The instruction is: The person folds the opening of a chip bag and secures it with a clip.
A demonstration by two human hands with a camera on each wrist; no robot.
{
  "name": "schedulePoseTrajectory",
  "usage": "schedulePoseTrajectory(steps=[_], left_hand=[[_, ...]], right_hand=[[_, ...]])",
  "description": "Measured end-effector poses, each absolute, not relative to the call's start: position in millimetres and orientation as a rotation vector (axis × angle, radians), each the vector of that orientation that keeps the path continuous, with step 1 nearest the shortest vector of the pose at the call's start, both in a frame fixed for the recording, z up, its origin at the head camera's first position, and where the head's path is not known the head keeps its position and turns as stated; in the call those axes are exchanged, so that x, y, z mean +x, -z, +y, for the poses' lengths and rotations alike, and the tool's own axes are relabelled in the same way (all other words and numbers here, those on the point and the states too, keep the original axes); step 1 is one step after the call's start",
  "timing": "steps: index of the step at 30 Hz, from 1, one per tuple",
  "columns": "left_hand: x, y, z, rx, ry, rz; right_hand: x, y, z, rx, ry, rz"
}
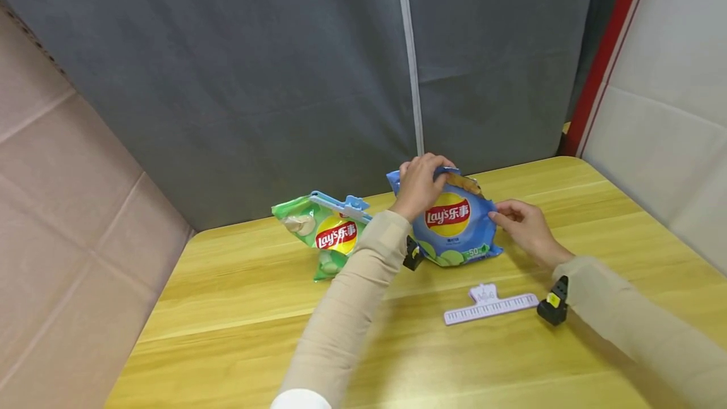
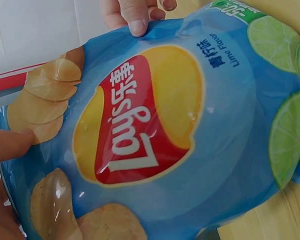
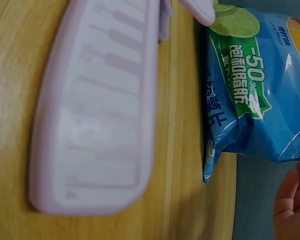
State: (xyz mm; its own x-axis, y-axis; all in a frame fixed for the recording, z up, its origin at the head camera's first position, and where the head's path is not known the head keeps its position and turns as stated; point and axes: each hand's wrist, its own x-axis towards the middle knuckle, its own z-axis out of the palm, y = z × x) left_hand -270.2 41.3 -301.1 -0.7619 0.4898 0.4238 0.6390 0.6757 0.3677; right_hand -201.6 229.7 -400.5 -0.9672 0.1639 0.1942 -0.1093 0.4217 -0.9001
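A blue Lay's lime-flavor chip bag (image 1: 454, 242) stands on the table in the head view. My left hand (image 1: 422, 185) grips its top edge; the left wrist view shows the thumb on the printed front (image 2: 135, 120) and fingers behind. With thumb and fingers, my right hand (image 1: 525, 229) pinches the bag's right edge. In front of the bag lies a light purple bag clip (image 1: 491, 308) with a piano-key pattern, which looms large in the right wrist view (image 3: 100, 115). No hand touches the clip.
To the left stands a green Lay's bag (image 1: 307, 223) with a light blue clip (image 1: 341, 205) across its top, partly behind my left forearm. The wooden table (image 1: 227, 308) ends at a grey curtain (image 1: 255, 81) behind, with pale panels at both sides.
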Motion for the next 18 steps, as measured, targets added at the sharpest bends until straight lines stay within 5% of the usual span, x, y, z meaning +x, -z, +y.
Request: schedulePoseTrajectory(steps=[18], left_hand=[[-270.9,285.3,36.4,-1.051,0.598,-2.67]], right_hand=[[-231.4,450.6,251.3,-0.088,-1.568,-2.364]])
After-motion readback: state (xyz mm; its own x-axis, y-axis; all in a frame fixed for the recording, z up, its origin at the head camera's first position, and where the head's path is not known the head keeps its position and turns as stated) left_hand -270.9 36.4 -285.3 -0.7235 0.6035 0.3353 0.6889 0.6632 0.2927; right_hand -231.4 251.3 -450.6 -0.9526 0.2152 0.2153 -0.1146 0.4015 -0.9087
